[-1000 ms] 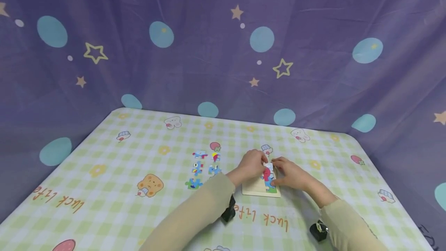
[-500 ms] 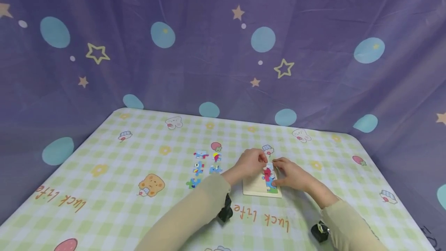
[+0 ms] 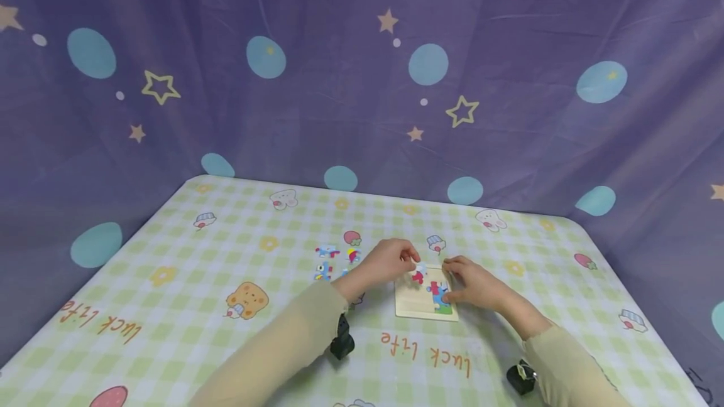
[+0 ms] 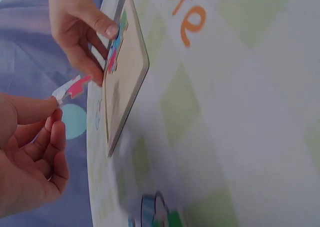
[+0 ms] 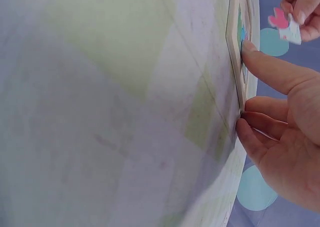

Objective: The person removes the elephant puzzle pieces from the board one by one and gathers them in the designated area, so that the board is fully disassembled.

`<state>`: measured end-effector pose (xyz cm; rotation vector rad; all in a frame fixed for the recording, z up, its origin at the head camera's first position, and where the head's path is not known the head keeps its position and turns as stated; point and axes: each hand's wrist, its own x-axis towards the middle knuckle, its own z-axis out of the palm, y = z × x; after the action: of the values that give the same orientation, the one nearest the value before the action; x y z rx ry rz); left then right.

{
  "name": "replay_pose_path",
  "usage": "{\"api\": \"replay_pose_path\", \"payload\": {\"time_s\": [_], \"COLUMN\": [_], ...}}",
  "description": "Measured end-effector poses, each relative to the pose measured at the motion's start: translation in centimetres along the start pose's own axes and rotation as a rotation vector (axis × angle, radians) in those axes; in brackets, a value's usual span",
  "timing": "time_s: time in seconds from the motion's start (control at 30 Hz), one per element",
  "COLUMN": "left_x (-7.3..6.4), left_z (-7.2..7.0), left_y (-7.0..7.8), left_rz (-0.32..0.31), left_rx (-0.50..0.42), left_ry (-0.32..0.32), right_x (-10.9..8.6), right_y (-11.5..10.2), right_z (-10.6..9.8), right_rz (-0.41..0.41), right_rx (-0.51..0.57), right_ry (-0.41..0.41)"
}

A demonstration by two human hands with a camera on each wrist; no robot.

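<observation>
My left hand pinches a red-and-white jigsaw piece between thumb and fingertips, raised over the far left part of a wooden puzzle board. In the left wrist view the jigsaw piece is tilted and apart from the board. My right hand holds the board at its right side. Its thumb lies on the joined pieces, while the other fingers are curled against the board's edge. Joined red, blue and green pieces sit along the right side of the board; the rest of its bed is bare wood.
Loose jigsaw pieces lie left of the board, among them a blue-and-red piece and a yellow-topped piece. My left forearm hides others. A checked cloth covers the table, and a purple curtain hangs behind it.
My left hand has lifted the red-and-white piece from the board's top right and moved left with it, baring wood there. The right hand keeps its place on the board.
</observation>
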<state>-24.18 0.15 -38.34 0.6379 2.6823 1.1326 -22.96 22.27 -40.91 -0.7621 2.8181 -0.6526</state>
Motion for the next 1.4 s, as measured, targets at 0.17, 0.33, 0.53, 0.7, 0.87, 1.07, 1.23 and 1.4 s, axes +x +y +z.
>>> {"api": "replay_pose_path", "payload": {"time_s": [0.17,0.33,0.53,0.7,0.87,1.07,1.23,1.4], "left_x": [-0.9,-1.7,-2.4,-2.9,-3.3,-3.9,-4.3,-4.7], "left_z": [-1.2,-2.4,-3.9,-5.2,-6.3,-7.6,-8.1,-8.9], "left_y": [-0.8,-1.6,-2.4,-3.5,-4.7,-5.6,-6.8,-8.1], "left_rz": [-0.004,0.027,0.031,0.028,0.001,-0.006,-0.015,-0.051], "left_rx": [0.011,0.040,0.046,0.046,0.041,0.040,0.032,0.034], "left_ry": [-0.015,-0.005,-0.014,-0.020,0.002,0.047,0.072,0.094], "right_x": [0.0,-0.1,-0.3,-0.3,-0.2,-0.2,-0.3,-0.3], "right_y": [0.0,-0.1,-0.2,-0.2,-0.1,-0.1,-0.1,-0.1], "right_z": [0.0,0.0,0.0,-0.1,0.0,0.0,0.0,0.0], "right_rz": [0.002,0.007,0.013,0.016,0.015,0.012,0.016,0.012], "right_rx": [0.008,0.013,0.025,0.028,0.017,0.009,0.014,0.018], "right_ry": [-0.005,-0.006,-0.016,-0.014,-0.016,-0.016,-0.014,-0.018]}}
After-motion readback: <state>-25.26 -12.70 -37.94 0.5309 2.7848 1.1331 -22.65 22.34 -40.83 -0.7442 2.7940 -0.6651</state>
